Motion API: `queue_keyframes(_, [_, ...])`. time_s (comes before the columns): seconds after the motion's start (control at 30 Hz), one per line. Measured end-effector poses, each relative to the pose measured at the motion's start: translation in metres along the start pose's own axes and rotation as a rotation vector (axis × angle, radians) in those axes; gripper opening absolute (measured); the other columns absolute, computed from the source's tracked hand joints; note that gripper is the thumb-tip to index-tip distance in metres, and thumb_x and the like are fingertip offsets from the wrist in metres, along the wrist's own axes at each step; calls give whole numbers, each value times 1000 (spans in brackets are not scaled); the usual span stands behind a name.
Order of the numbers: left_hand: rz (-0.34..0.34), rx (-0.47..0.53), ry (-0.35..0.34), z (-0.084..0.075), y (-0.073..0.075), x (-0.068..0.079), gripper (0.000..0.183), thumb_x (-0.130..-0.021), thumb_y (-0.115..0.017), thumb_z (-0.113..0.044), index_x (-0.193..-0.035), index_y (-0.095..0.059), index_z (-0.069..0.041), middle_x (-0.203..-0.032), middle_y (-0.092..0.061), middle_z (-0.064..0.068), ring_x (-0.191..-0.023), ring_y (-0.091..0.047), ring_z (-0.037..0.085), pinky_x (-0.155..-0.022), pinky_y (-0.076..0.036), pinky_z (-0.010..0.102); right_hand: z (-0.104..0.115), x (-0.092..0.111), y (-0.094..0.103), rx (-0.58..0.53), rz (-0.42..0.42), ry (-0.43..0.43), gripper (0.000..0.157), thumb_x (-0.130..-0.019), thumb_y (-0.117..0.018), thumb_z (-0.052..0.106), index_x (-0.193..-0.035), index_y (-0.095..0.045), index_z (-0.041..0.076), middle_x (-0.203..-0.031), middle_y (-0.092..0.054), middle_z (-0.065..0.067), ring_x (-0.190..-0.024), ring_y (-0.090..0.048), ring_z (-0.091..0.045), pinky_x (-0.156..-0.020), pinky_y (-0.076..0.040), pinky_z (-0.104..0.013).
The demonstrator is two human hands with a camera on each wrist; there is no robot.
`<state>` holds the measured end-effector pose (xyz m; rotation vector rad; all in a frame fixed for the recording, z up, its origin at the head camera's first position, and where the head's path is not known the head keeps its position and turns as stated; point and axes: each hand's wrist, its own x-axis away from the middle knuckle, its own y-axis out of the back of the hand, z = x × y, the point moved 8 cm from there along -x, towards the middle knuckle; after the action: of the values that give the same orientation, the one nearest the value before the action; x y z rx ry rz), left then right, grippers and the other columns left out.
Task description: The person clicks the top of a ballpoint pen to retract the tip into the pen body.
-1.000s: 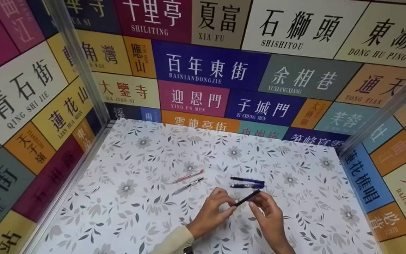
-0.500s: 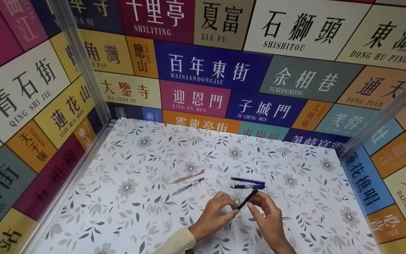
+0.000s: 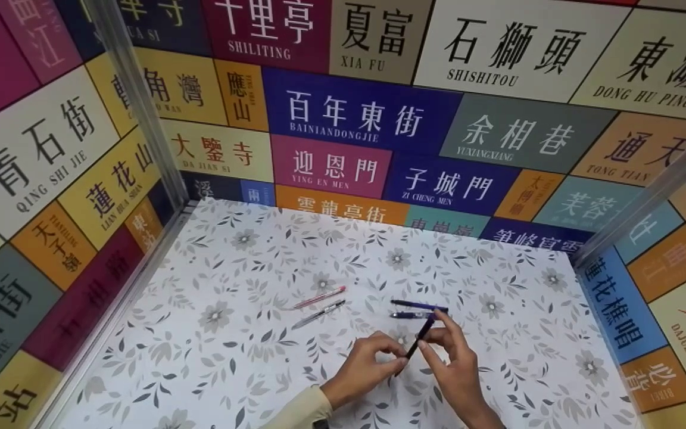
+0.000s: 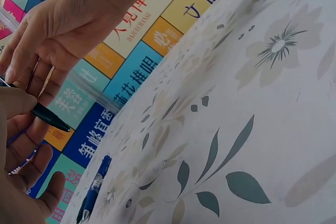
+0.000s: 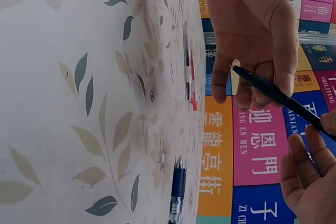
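Black pen (image 5: 262,86) turned steeper, right index finger stretched more. Left hand (image 3: 367,363) and right hand (image 3: 455,362) have grip clamped on it, over tabletop (image 3: 248,351), nearer right edge than left. Beyond: two blue pens (image 3: 417,305) side by side; leftward, clear pen (image 3: 319,314), then pink pen (image 3: 320,297). Lettered wall (image 3: 361,110) behind far edge.

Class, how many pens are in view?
5: one dark pen held by the left hand and right hand, two pens beyond them, one red pen and one greyish pen further left.
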<state>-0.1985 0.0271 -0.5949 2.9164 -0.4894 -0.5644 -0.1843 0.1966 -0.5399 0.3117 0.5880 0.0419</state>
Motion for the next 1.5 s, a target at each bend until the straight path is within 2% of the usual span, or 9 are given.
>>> queue_keyframes(0.1, [0,10,26,1,0,0,7,-102,-81,-14,-107,-85,-15,-106,-81,0,-100,-71,9,-96,-61,46,1,0,0,13,15,12,74,-94,-75,-18,-161,-49,1,-102,-75,-12,-98,-75,-20,-103,-52,-17])
queue_keyframes(0.4, [1,13,40,2,-2,1,7,-99,-83,-12,-105,-84,-12,-105,-81,0,-100,-70,5,-98,-61,41,0,0,1,65,26,25,75,-91,-77,-18,-158,-54,5,-103,-76,-4,-96,-75,-20,-103,-52,-16])
queue_keyframes(0.6, [30,23,56,1,-5,2,7,-99,-83,-12,-106,-83,-12,-105,-80,0,-101,-69,5,-99,-60,42,-1,2,1,85,20,55,73,-87,-77,-23,-154,-58,1,-101,-76,-6,-94,-75,-18,-99,-53,-15])
queue_keyframes(0.77, [47,36,74,1,-7,3,7,-99,-82,-12,-106,-83,-12,-105,-80,-1,-101,-69,5,-99,-60,44,0,2,1,72,33,40,69,-90,-78,-19,-153,-58,2,-103,-76,-6,-96,-75,-18,-96,-55,-17])
queue_keyframes(1.03, [57,67,106,2,-8,4,6,-101,-81,-14,-106,-82,-12,-106,-79,-1,-102,-69,4,-100,-59,39,5,-1,0,52,65,78,69,-91,-77,-19,-154,-58,2,-104,-76,-7,-96,-77,-23,-96,-56,-18])
queue_keyframes(1.3, [60,85,102,3,-9,5,5,-100,-80,-10,-105,-82,-9,-107,-78,-3,-103,-70,4,-99,-60,39,5,-2,-1,49,95,68,75,-87,-78,-22,-154,-59,4,-102,-75,-5,-90,-76,-20,-88,-59,-22])
queue_keyframes(1.5, [59,77,71,0,-9,4,6,-100,-80,-9,-105,-81,-6,-106,-79,6,-102,-71,5,-98,-61,38,3,-2,-2,48,96,68,73,-88,-79,-20,-154,-58,3,-101,-75,-6,-85,-76,-23,-86,-59,-20])
